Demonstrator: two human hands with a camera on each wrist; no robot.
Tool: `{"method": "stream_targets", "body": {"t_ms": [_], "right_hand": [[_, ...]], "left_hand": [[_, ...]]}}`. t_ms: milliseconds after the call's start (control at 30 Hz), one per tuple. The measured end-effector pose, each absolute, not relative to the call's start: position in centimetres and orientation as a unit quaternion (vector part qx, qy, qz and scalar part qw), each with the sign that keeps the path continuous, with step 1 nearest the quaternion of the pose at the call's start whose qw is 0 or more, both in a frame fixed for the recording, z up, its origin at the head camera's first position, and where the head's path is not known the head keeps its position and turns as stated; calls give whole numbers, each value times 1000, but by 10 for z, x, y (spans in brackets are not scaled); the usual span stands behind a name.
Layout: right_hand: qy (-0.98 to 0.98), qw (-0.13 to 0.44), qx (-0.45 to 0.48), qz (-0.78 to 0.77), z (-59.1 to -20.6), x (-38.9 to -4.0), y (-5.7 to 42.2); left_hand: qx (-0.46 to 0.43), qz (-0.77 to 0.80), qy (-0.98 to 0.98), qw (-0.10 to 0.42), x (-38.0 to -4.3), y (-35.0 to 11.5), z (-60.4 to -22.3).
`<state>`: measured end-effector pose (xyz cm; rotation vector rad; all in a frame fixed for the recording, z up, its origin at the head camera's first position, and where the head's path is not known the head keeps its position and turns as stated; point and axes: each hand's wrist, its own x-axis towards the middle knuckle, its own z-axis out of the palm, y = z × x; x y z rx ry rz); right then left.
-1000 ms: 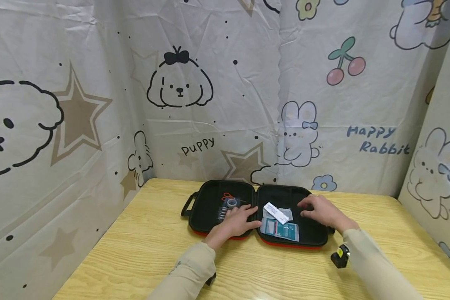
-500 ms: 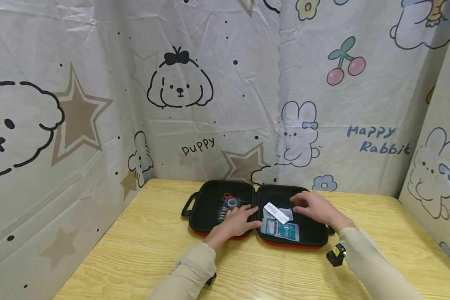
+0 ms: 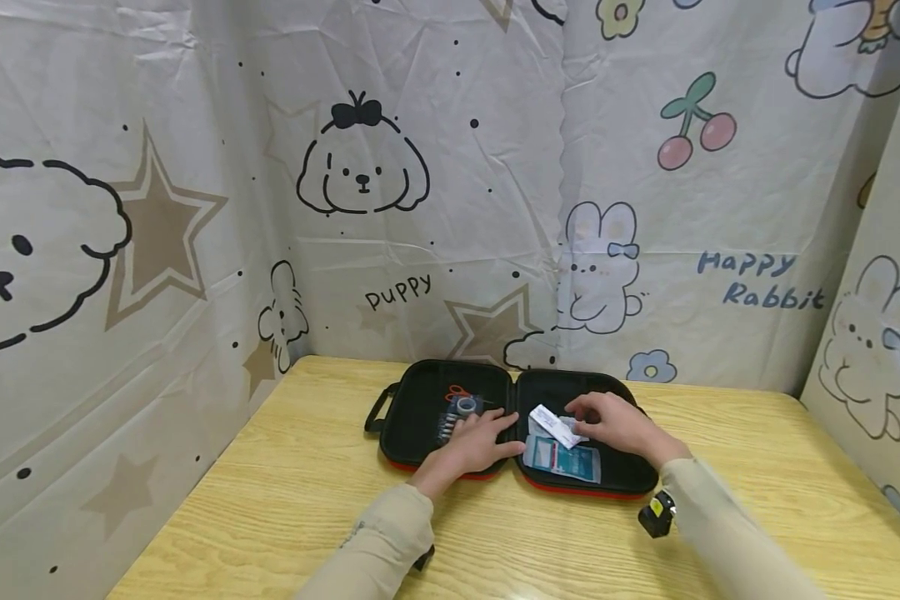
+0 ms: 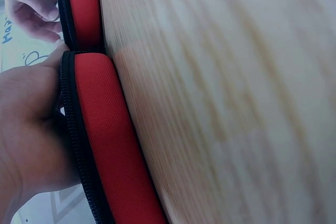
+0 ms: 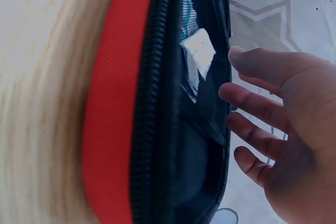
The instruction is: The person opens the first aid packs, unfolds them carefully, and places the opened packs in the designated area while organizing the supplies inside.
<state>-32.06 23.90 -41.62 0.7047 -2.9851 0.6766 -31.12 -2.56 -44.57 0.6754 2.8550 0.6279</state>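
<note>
A black case with red outer sides (image 3: 412, 404) lies unfolded on the table. My left hand (image 3: 474, 443) rests over the near part of its left half, fingers spread toward the hinge. Under and beyond those fingers are a white tape roll (image 3: 466, 406), orange-handled scissors (image 3: 456, 392) and a clear pack of small vials or tubes (image 3: 446, 427), partly covered. In the right half, a slim white box (image 3: 555, 427) lies on a pale packet, behind a teal-and-white packet (image 3: 573, 461). My right hand (image 3: 621, 425) hovers beside the white box; the right wrist view shows its loosely bent fingers (image 5: 252, 98) holding nothing.
The wooden table (image 3: 270, 475) extends in front of and beside the case. A carry handle (image 3: 377, 410) sticks out at the case's left. A printed cloth (image 3: 390, 250) hangs behind and along both sides. A black wrist camera (image 3: 657, 514) sits below the right wrist.
My right hand has moved left across the case's right half, from near its right edge to beside the white box. My left hand has stayed in place.
</note>
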Motion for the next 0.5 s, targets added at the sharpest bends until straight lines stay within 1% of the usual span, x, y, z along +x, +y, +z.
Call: {"method": "stream_targets", "body": {"t_ms": [167, 500], "right_hand": [[-952, -28, 208, 225, -423, -321, 237], [-950, -44, 215, 223, -436, -325, 238]], "left_hand": [[224, 207, 950, 72, -311, -25, -446], [226, 208, 949, 71, -311, -25, -446]]}}
